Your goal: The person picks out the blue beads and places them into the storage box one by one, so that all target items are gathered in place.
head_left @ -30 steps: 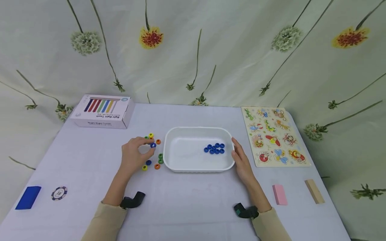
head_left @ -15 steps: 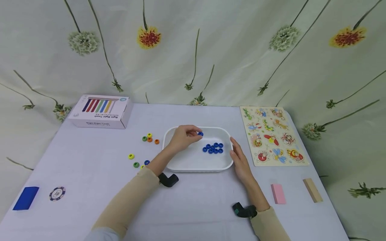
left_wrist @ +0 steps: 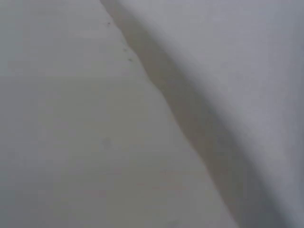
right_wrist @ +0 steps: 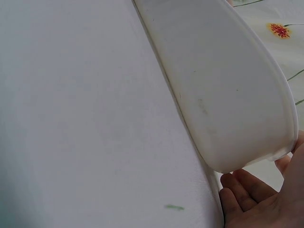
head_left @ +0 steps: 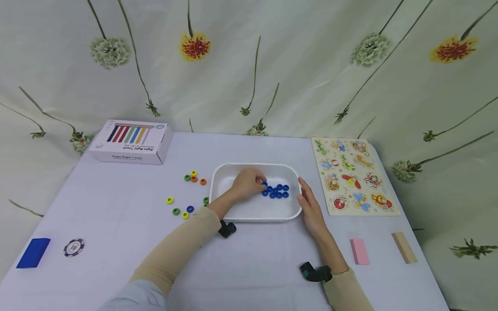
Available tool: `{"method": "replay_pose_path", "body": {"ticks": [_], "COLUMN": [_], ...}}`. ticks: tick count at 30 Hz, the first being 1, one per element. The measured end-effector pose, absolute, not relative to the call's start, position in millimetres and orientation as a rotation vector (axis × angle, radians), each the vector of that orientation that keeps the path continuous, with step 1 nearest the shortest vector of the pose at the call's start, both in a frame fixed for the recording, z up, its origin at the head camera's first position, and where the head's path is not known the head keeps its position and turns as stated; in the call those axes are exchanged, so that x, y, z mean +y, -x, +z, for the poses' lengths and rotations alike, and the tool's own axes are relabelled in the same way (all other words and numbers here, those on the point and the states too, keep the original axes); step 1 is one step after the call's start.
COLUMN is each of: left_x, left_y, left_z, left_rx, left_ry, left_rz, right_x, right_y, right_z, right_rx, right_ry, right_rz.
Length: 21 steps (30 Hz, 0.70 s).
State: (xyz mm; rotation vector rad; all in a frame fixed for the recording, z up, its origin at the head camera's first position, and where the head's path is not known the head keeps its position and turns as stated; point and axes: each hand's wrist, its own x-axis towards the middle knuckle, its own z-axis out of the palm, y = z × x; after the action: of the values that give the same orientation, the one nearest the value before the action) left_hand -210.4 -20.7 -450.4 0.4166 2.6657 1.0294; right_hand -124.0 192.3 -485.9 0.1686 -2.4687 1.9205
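My left hand [head_left: 248, 183] reaches into the white tray [head_left: 253, 211] and pinches a blue bead [head_left: 265, 183] at its fingertips, right beside a group of several blue beads [head_left: 279, 195] on the tray floor. Against the tray's right end rests my right hand [head_left: 314, 212], thumb and fingers touching the outside of the rim. Seen from the right wrist, that hand [right_wrist: 261, 199] lies at the tray's corner, its lower fingers loosely bent. The left wrist view has only pale surfaces and a shadow, with no fingers showing.
Left of the tray lie loose beads: yellow [head_left: 170, 201], green [head_left: 176, 211], blue [head_left: 190, 209] and orange [head_left: 203, 182]. A bead-toy box [head_left: 132, 142], insect puzzle board [head_left: 352, 177], pink block [head_left: 360, 251], wooden block [head_left: 404, 247], poker chip [head_left: 74, 247] and blue card [head_left: 33, 253] surround them.
My left hand has carried a blue bead from the loose beads rightward over the tray, then down beside the blue group. My right hand has stayed at the tray's right end.
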Motion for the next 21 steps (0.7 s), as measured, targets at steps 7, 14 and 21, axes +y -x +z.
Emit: {"method": "replay_pose_path", "body": {"ticks": [7,14,21], "left_x": [-25,-57,-126], "left_y": [205,169,124], "left_z": [-447,-411,-375], "left_rx": [2.689,2.892,3.026], "left_ry": [-0.524,-0.626,-0.583], "left_rz": [0.886,0.931,1.305], "right_x": [190,184,185], "right_y": [122,114,114], "right_z": [-478,-461,-458], "right_rx": [-2.471,-2.493,-2.507], "right_ry": [-0.192,-0.169,-0.149], "right_rz": [1.958,1.956,1.932]}}
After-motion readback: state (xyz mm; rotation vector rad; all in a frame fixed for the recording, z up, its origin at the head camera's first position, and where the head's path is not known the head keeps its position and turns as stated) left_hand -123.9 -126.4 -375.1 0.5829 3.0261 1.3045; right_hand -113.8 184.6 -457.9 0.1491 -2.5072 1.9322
